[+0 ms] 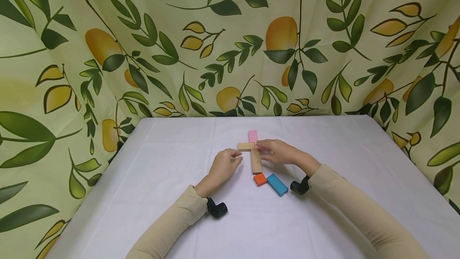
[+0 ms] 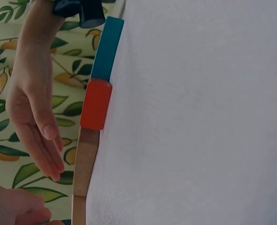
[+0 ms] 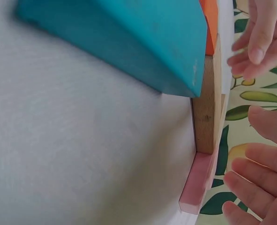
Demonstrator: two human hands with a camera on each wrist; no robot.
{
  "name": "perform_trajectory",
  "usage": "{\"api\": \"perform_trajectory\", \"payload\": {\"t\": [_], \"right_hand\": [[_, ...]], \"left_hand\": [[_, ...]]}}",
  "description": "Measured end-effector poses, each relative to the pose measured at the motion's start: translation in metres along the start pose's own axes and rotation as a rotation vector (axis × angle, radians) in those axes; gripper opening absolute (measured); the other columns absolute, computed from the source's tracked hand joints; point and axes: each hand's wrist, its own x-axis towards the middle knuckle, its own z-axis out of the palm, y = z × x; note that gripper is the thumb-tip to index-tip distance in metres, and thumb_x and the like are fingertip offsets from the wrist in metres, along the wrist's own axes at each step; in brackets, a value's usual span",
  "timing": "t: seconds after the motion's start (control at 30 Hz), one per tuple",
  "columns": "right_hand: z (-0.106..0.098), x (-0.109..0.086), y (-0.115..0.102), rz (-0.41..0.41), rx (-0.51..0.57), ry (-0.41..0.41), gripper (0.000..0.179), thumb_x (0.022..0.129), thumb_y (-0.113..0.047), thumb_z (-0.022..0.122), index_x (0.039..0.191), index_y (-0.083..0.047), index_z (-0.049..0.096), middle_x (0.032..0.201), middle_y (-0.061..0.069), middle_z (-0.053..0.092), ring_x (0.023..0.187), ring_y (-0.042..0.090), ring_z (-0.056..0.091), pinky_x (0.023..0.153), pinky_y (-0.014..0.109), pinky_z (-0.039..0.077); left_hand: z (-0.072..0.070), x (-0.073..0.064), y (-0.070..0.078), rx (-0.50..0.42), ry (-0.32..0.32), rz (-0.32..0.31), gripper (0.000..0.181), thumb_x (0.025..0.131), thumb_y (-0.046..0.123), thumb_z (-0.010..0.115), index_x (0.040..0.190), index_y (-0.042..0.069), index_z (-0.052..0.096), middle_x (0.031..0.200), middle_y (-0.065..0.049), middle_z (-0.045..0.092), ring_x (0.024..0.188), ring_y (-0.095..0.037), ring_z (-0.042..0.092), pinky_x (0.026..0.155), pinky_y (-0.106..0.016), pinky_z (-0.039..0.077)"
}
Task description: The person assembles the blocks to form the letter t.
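Five blocks form a chain on the table: a pink block at the far end, a crosswise wooden block, a lengthwise wooden block, a square orange block and a slanted blue block. My right hand hovers at the right of the wooden pair, its fingertips overlapping the crosswise block's right end in the head view. In the right wrist view its fingers are spread and grip nothing. Left of the wooden blocks is my left hand, fingers loosely bent with nothing between them.
A white cloth covers the table, whose far edge meets a leaf-and-fruit patterned curtain. Black wrist cameras stick out beside both beige sleeves, the right one close to the blue block.
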Motion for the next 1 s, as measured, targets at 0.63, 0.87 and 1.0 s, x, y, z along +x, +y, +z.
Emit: {"api": "perform_trajectory", "payload": {"t": [0.63,0.87,1.0], "right_hand": [[0.005,-0.015,-0.002,0.026,0.075,0.098,0.049,0.093,-0.02,0.063,0.135,0.002,0.052,0.136,0.021,0.058,0.128,0.038,0.054,0.106,0.054,0.045],[0.008,-0.023,0.0,0.034,0.127,0.138,0.046,0.094,-0.02,0.061,0.133,0.003,0.053,0.132,0.022,0.061,0.126,0.04,0.055,0.106,0.055,0.045],[0.009,-0.027,0.002,0.026,0.146,0.152,0.045,0.093,-0.019,0.062,0.131,0.004,0.054,0.13,0.021,0.062,0.123,0.04,0.057,0.104,0.055,0.046]], "left_hand": [[-0.002,0.027,-0.004,0.19,-0.144,0.161,0.03,0.093,0.022,0.062,0.118,0.007,0.068,0.123,-0.009,0.069,0.119,-0.024,0.062,0.103,-0.038,0.05],[-0.003,0.036,-0.009,0.206,-0.318,0.261,0.041,0.095,0.027,0.059,0.134,0.012,0.058,0.141,-0.006,0.057,0.134,-0.023,0.051,0.114,-0.038,0.041],[-0.005,0.04,-0.01,0.234,-0.379,0.331,0.046,0.096,0.031,0.058,0.138,0.013,0.054,0.146,-0.006,0.052,0.138,-0.022,0.048,0.117,-0.036,0.038]]}}
